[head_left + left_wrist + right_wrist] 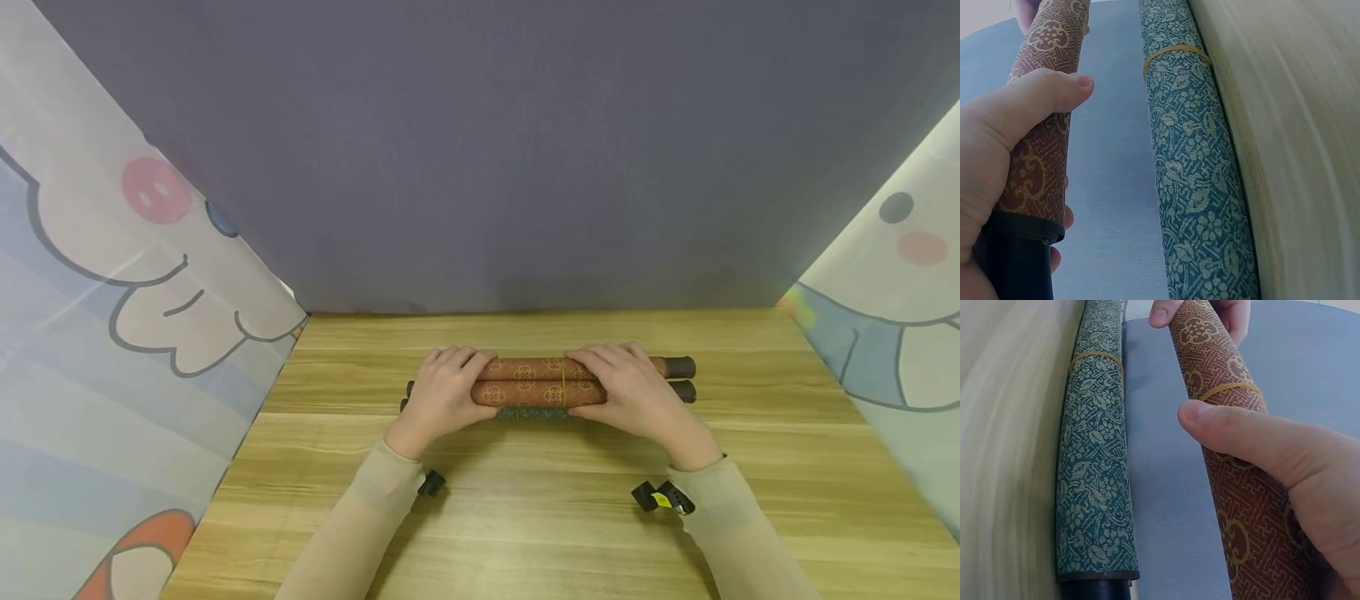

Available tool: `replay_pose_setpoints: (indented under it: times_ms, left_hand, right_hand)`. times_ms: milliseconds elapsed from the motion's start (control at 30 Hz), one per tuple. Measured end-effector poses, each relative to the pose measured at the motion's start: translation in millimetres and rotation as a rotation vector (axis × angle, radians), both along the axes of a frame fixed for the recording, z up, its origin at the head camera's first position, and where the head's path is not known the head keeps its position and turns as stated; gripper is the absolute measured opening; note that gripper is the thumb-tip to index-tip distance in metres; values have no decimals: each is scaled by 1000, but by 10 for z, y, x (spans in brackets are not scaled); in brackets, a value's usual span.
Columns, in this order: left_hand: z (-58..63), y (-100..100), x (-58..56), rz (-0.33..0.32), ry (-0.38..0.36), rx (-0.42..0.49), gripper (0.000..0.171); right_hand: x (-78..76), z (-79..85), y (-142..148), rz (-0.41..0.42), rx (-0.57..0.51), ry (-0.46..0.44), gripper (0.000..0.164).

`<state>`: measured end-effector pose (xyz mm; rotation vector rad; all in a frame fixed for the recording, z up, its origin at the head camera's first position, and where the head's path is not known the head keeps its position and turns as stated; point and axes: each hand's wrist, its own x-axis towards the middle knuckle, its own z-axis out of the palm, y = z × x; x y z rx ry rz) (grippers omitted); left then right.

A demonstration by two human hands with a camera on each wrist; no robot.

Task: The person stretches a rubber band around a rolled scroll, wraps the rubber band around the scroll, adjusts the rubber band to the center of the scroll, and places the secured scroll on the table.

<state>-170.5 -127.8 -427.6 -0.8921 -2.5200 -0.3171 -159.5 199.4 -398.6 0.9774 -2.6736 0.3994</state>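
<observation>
A reddish-brown hanging scroll (525, 392) with gold patterns is rolled up and banded, held level between both hands. My left hand (442, 392) grips its left part, thumb along the near side, close to a black end knob (1022, 250) in the left wrist view. With its thumb near a yellow rubber band (1232, 389), my right hand (630, 390) grips the right part. A second brown scroll (525, 367) lies just behind, overlapped by the fingers; I cannot tell whether they hold it too. Below and nearer is a green floral scroll (532, 413), apart from the held one in the wrist views.
The scrolls are over a wood-grain table (525, 517). Behind it rises a grey panel (525, 167). Cartoon-printed sheets flank the table at the left (112, 275) and right (900, 333). Black straps hang at both wrists.
</observation>
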Motion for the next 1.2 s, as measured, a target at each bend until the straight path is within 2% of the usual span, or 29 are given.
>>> replay_pose_setpoints:
  times_ms: [200,500,767,933,1200]
  left_hand:
    - [-2,17,10,-6,9,4,86]
    - [-2,82,43,-12,-17,11,82]
    - [-24,171,81,-50,0,9,75]
    - [-42,162,75,-49,-5,17,74]
    - [-10,133,70,-41,-28,32,77]
  right_hand:
    - [12,3,-25,0,5,-14,92]
    - [39,-4,-84,7,11,-46,91]
    - [107,-85,-362,108,20,16,93]
    - [149,-61,-407,88,11,3,100]
    - [130,-39,-365,74,8,-28,98]
